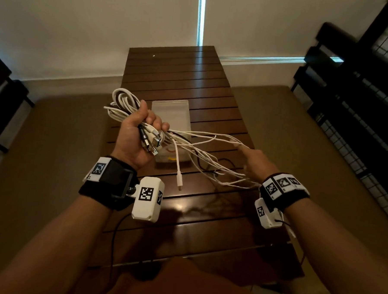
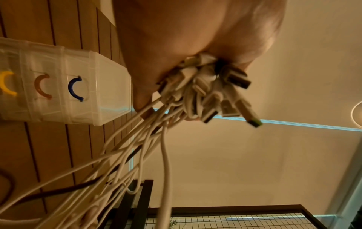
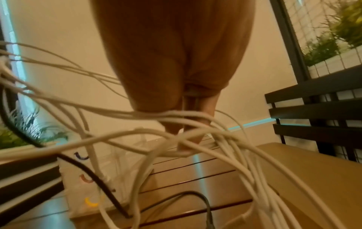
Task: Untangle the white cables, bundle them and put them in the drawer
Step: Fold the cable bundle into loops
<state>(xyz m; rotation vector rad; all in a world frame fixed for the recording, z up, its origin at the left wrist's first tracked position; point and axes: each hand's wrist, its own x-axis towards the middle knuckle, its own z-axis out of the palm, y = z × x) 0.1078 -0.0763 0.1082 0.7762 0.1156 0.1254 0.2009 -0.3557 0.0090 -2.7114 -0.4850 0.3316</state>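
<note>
Fingers [image 1: 154, 119] of the left hand [image 1: 135, 134] are curled tight round the white cables [image 1: 123, 105], gripping them above the desk, palm turned up. Loops of cable stick out on the far left side of the fist, and a cluster of plug ends [image 2: 211, 91] pokes out on the near side over the palm. The right hand [image 1: 255, 159] is stretched out with its fingers straight and relaxed, the forefinger pointing far and left; loose strands of the same cables run across from the left fist and drape over and under it, so it touches them without closing on them.

Largest in the scene is the dark slatted wooden desk [image 1: 181, 78], running from near to far. On it, just beyond the left fist, stands a clear plastic drawer unit [image 2: 64, 86] with three drawers, whose curved handles are blue, brown and yellow. A dark cable [image 3: 101, 184] trails through the white strands down to the desk in front of the unit. One white strand hangs free between the hands, its small plug [image 1: 179, 182] dangling above the desk.
</note>
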